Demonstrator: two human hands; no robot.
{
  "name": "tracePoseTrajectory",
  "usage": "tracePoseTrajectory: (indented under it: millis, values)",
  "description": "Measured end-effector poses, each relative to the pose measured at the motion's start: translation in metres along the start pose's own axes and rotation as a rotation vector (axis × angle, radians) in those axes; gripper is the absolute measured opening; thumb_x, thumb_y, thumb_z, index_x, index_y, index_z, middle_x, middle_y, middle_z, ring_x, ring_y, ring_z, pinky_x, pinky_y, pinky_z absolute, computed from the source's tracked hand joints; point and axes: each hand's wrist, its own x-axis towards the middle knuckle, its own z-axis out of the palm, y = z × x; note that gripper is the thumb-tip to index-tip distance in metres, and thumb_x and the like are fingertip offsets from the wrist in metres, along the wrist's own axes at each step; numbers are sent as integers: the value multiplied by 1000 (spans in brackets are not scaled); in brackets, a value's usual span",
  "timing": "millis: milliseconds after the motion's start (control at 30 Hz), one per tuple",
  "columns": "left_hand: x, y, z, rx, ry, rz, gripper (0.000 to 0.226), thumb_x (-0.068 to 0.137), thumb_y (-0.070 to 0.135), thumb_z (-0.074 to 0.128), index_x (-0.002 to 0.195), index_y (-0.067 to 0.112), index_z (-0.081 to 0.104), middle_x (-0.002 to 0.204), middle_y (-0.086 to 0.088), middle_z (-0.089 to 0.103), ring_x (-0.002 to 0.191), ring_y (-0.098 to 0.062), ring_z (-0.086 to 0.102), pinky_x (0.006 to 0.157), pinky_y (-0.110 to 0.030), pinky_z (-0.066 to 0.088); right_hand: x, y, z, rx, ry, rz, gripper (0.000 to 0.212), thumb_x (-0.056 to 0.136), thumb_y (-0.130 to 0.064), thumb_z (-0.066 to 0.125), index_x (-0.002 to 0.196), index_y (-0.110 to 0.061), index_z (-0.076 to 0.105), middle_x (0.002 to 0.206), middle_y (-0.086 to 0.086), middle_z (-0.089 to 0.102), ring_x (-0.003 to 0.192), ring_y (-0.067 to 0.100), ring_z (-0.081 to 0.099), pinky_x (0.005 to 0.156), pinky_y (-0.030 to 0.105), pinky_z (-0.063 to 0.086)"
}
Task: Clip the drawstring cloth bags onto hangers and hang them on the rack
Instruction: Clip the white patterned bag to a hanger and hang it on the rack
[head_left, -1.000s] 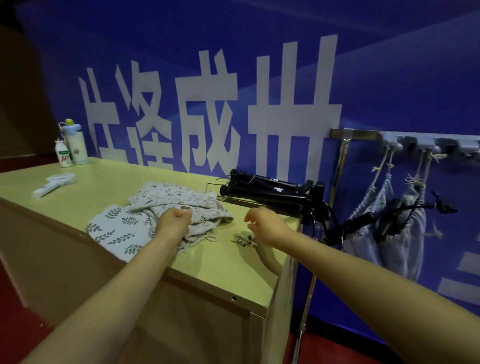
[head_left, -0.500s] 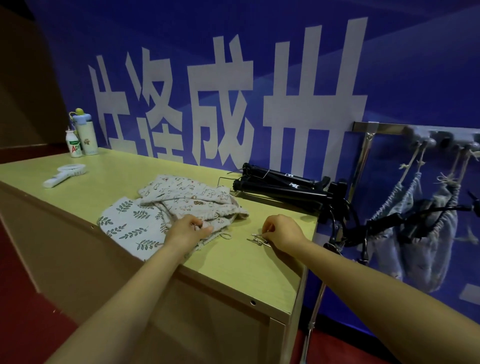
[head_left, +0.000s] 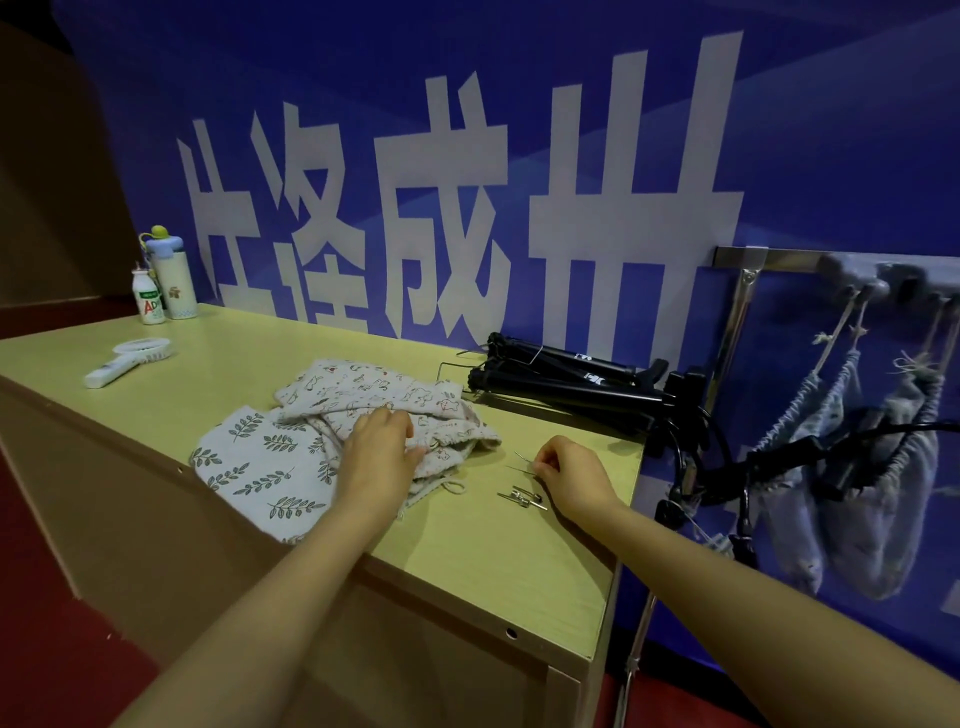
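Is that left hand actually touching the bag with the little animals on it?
Touching. The head view shows the left hand lying on the animal-print bag, palm and thumb pressed against its bunched fabric, no gap.
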Motion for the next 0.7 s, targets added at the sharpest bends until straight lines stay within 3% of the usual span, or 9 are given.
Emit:
tracePoseTrajectory:
  millis: [133,300,400,533,600,700]
  values:
    - [15,4,14,-4,-70,6,29,89,29,59,114,14,59,115,-4,57,113,-22,46,92,-34,41,4,2,3,82,29,42,11,95,-17,53,100,-12,60,91,-2,57,86,15,54,76,26,47]
    - [21,6,24,72,-112,18,25,87,29,63,105,12,61,112,-5,58,111,-25,47,92,-36,42,5,4,3,132,44,61,9,94,-17,53,100,-12,60,90,-2,56,86,14,53,75,24,45]
    - [21,9,23,73,-28,5,15,93,22,53,91,10,62,101,-7,62,100,-26,51,76,-34,41,6,5,3,167,46,75,10,94,-16,53,100,-12,60,91,-2,56,86,13,53,75,23,43]
    - [26,16,7,-145,168,-147,26,99,22,40,80,10,53,74,-5,55,71,-24,50,53,-28,32,8,7,3,209,69,97,12,95,-14,51,102,-13,61,95,0,58,90,14,54,76,22,42]
    - [32,22,-10,-275,243,-255,26,101,24,34,84,10,49,70,-3,50,67,-23,48,54,-29,34,7,7,2,220,74,103,19,96,-14,49,110,-11,63,103,3,62,96,15,55,82,22,42]
    - [42,28,-43,-375,337,-317,29,102,24,30,99,2,50,82,-9,51,75,-24,47,65,-33,34,4,6,-1,246,64,110,26,97,-14,47,118,-8,62,112,4,64,102,15,56,88,24,42]
